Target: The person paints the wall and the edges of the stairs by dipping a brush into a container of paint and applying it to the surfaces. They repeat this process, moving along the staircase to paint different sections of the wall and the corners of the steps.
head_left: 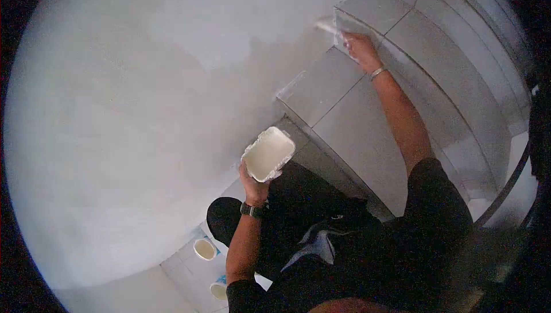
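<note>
My left hand (253,185), a watch on its wrist, grips a white rectangular paint tub (268,153) from below. The tub's rim is crusted, and pale paint lies inside it. Farther up, my right hand (361,50) is closed around a paintbrush (327,24) whose pale head is smeared by motion. That brush head is at the wall (132,106), just by the corner of a stair step; whether it touches cannot be made out. A darker, damp-looking patch (258,66) spreads over the wall to the left of the brush.
Grey tiled stairs (361,123) climb to the upper right along the wall, with white marks on the edges nearest it. Down on the tiled floor stand a pale-filled bucket (205,249) and another container (218,290). A dark curved rail (508,184) is at the right.
</note>
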A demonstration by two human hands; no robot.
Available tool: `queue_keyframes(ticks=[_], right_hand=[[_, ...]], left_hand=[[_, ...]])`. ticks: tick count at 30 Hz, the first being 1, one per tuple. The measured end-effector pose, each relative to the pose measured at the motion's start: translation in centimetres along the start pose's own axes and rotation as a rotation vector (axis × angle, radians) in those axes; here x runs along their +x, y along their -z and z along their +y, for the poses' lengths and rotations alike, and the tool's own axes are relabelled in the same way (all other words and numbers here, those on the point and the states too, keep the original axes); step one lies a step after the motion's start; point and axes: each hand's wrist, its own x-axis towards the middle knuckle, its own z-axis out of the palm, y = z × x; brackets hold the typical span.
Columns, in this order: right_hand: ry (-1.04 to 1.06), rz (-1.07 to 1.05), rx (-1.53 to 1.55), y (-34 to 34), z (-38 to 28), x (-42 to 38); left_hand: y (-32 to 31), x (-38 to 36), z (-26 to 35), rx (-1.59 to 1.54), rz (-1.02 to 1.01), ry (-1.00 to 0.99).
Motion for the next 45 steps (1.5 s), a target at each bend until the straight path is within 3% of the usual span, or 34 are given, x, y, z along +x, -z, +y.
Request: queue_keyframes(ticks=[1, 5, 10, 11, 13, 17, 19, 20, 22, 23, 25, 27, 29, 30, 32, 36, 39, 41, 42, 44, 45], right_hand=[[0.079, -0.009, 0.292, 0.2, -1.2, -0.4], [0.171, 0.08, 0.432, -0.2, -1.6, -2.1], [0.054, 0.105, -0.225, -2.2, 5.9, -1.4], [0.056, 0.106, -0.223, -2.2, 7.2, -1.3], [0.266, 0.146, -0.496, -1.7, 10.4, -0.5], [0.44, 0.308, -0.636, -1.7, 16.0, 2.3], [0.199, 0.169, -0.589, -1.4, 14.0, 2.4], [0.198, 0.173, -0.589, -1.5, 12.4, 2.4], [-0.031, 0.069, -0.348, -1.8, 6.6, 1.7], [-0.032, 0.066, -0.349, -1.4, 4.7, 1.1], [-0.121, 0.037, 0.2, -1.1, 3.0, 0.1], [-0.037, 0.055, 0.31, -1.0, 4.9, -0.2], [0.019, 0.12, -0.107, -0.6, 7.0, -0.5], [0.021, 0.12, -0.106, -0.6, 9.8, 0.1], [0.354, 0.116, -0.437, -1.0, 15.4, 1.8], [0.199, 0.08, -0.501, -2.5, 10.0, 1.7], [0.18, 0.09, -0.338, -2.2, 3.8, 0.7], [0.036, 0.057, 0.184, -1.7, 0.7, -1.6], [0.038, 0.046, 0.18, -1.5, -0.6, -2.4], [0.025, 0.094, 0.557, -1.2, -2.1, -4.3], [0.023, 0.074, 0.552, -1.1, -2.7, -5.6]], left_hand=[[0.0, 0.0, 0.1, -0.027, -0.015, 0.023], [0.0, 0.2, 0.0, -0.031, -0.011, 0.033], [-0.1, -0.1, 0.0, -0.037, -0.006, 0.078], [-0.2, -0.1, 0.1, -0.1, 0.01, 0.093], [-0.4, 0.0, 0.3, -0.041, -0.011, 0.045], [-0.5, 0.0, 0.1, 0.154, -0.026, -0.057], [-0.3, 0.1, 0.0, 0.058, -0.055, -0.009], [-0.1, 0.1, 0.1, -0.037, -0.078, 0.039], [-0.4, 0.2, 0.0, -0.027, -0.071, 0.02], [-0.4, 0.1, 0.1, -0.017, -0.059, 0.003], [-0.3, 0.1, 0.3, -0.007, -0.037, 0.022], [-0.1, 0.4, -0.1, 0.001, -0.017, 0.031], [0.5, 0.7, -0.7, -0.014, -0.059, -0.029], [0.4, 0.6, -0.6, -0.014, -0.059, -0.032], [-0.2, 0.3, -0.2, -0.064, -0.053, 0.027], [-0.6, 0.0, 0.2, -0.007, -0.049, 0.026], [-1.5, -0.2, 0.5, 0.021, -0.021, -0.082], [-1.5, -0.4, 0.7, -0.09, 0.017, 0.001], [-1.5, -0.3, 0.7, -0.097, 0.025, -0.005], [-1.3, -0.4, 0.6, 0.177, -0.1, -0.187], [-0.7, -0.2, 0.2, 0.169, -0.083, -0.195]])
